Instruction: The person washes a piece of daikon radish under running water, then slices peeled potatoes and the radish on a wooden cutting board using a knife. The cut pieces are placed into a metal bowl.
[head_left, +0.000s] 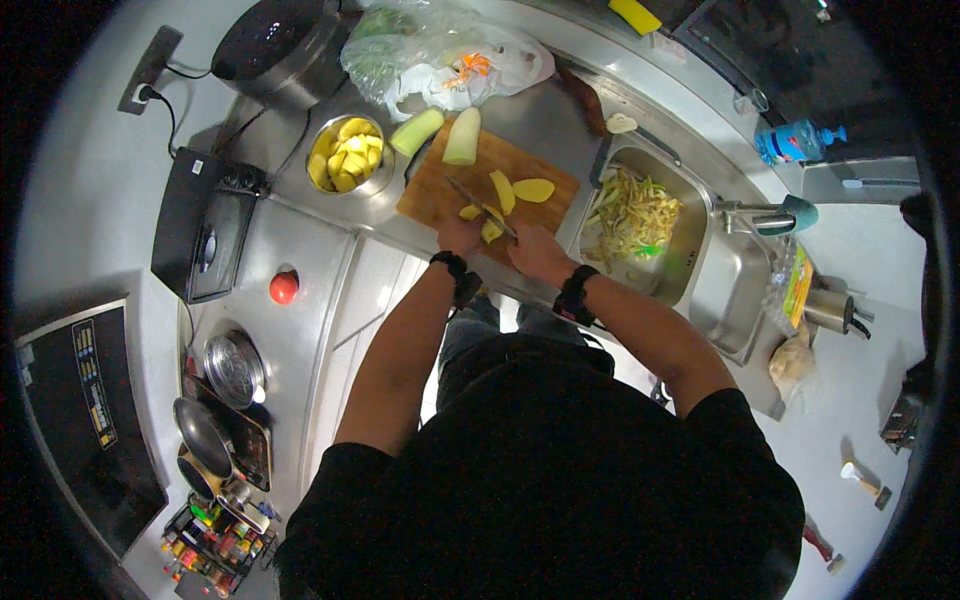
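A wooden cutting board lies before me on the steel counter. My right hand grips a kitchen knife, whose blade slants away to the left across the board. Cut yellow potato pieces lie along the blade. At the board's near edge, my left hand is curled over a potato piece, its fingertips partly hidden. Farther right are a potato wedge and a flat potato slice. A peeled pale green vegetable chunk lies on the board's far side; a second chunk is beside it.
Left of the board stands a metal bowl of potato chunks. Peelings fill part of the sink basin at right, near the faucet. Plastic bags lie behind the board. A tomato sits on the left counter.
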